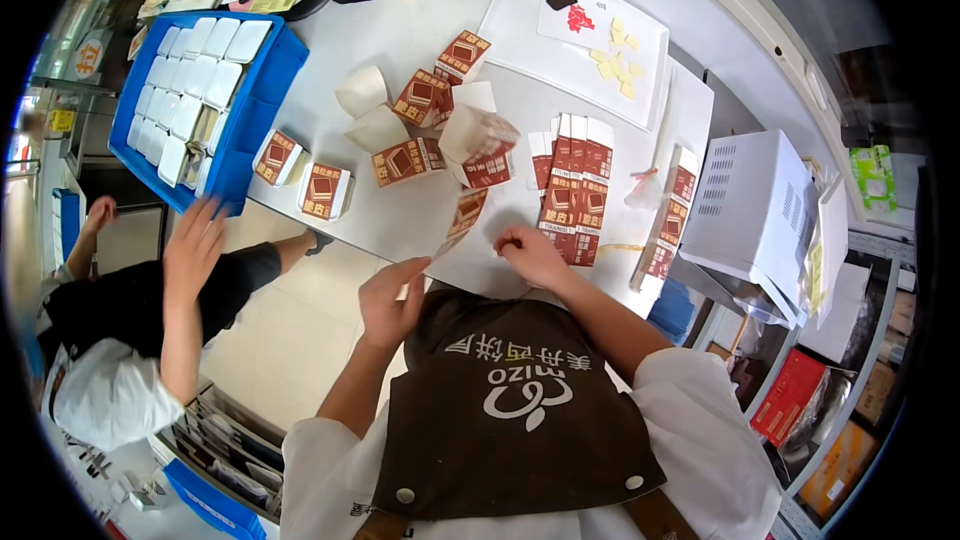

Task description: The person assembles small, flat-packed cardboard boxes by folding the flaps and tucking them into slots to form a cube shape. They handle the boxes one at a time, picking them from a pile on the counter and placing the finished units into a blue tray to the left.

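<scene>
Pinched between the thumb and fingers of my left hand (pixel 392 302) is a brown and white printed carton (pixel 464 220), seen nearly edge-on, at the table's near edge. My right hand (pixel 532 257) is at the same edge, to the right of that carton, with its fingers curled in and nothing showing in them. Just beyond it, flat folded cartons (pixel 575 190) lie overlapping in a stack. Several opened-out cartons (pixel 408 161) with raised white flaps are grouped farther back. Two closed boxes (pixel 325 191) stand to the left.
A blue crate (pixel 262 90) holds rows of white-topped boxes at the far left. Beside it, a co-worker's hand (pixel 195 245) reaches up. A white tray (pixel 510 40) with small yellow pieces sits at the back. On the right are more cartons (pixel 668 215) and a white appliance (pixel 745 200).
</scene>
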